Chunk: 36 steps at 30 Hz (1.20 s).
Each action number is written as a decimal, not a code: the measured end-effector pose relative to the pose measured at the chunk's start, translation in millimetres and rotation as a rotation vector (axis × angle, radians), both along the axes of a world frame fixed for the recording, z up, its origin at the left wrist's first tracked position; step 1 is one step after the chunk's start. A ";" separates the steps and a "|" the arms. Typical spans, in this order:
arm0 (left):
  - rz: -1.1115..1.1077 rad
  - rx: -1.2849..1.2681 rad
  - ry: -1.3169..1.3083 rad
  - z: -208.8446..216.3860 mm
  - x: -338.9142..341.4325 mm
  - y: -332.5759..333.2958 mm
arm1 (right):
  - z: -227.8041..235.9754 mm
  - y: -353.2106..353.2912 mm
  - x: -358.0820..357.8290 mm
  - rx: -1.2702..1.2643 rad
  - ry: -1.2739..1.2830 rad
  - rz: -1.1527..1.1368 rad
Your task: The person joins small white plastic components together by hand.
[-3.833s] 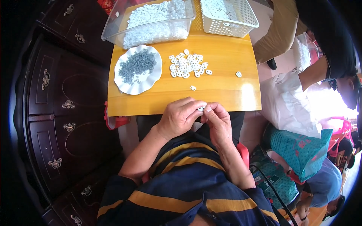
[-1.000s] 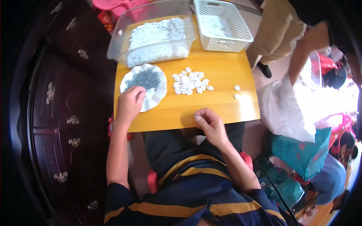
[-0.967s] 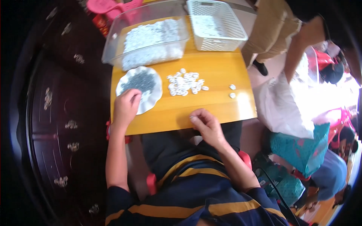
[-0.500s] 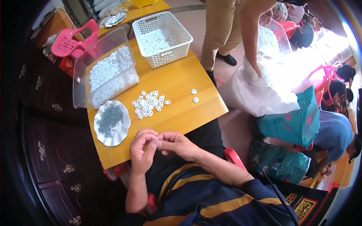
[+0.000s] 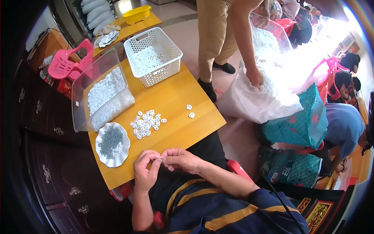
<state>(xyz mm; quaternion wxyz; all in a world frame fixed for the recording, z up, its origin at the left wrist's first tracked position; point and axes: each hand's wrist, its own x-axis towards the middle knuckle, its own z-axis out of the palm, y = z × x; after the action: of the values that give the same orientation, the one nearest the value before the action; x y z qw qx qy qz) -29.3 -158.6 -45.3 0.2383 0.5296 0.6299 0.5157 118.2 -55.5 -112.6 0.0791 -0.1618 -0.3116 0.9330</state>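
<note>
My left hand [image 5: 147, 168] and my right hand [image 5: 182, 160] meet fingertip to fingertip in front of the near edge of a wooden table [image 5: 171, 136]. Thumb and forefinger are pinched on each; whatever sits between them is hidden by the fingers. Just beyond lies a loose pile of small white oval plastic pieces with dark holes [image 5: 146, 124]. Two similar white pieces [image 5: 191, 115] lie apart, toward the right edge. To the left, a white scalloped plate [image 5: 125, 146] carries a heap of tiny grey parts [image 5: 111, 142].
A clear plastic bin [image 5: 80, 119] of white pieces and a white perforated basket [image 5: 165, 73] stand farther back. Beyond the table's right side, another person's hand [image 5: 255, 77] reaches into a white sack [image 5: 249, 101]. Teal bags [image 5: 298, 121] stand at right, dark drawers [image 5: 50, 171] at left.
The view has shifted, so the table and its contents appear lower and farther left. My hands stay pinched together. The other person's hand at the sack shows more clearly.
</note>
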 end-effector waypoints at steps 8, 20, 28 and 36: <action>-0.049 0.017 0.082 7.9 -7.8 1.0 | 7.5 0.0 -3.4 0.053 -0.018 -0.008; 0.080 -0.022 -0.222 -14.2 -14.3 -10.5 | 22.4 4.9 -1.5 0.234 -0.168 -0.199; 0.152 0.006 -0.317 -28.9 -2.3 -9.8 | 30.6 -4.3 -7.3 0.403 -0.228 -0.255; 0.115 0.009 -0.407 -27.9 -5.0 -9.9 | 35.7 -5.5 -10.0 0.352 -0.208 -0.299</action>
<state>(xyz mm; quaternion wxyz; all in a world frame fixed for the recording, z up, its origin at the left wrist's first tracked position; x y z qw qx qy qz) -34.2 -168.5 -73.2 0.3287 0.3787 0.5955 0.6276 108.3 -61.0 -76.9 0.2107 -0.2850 -0.4483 0.8206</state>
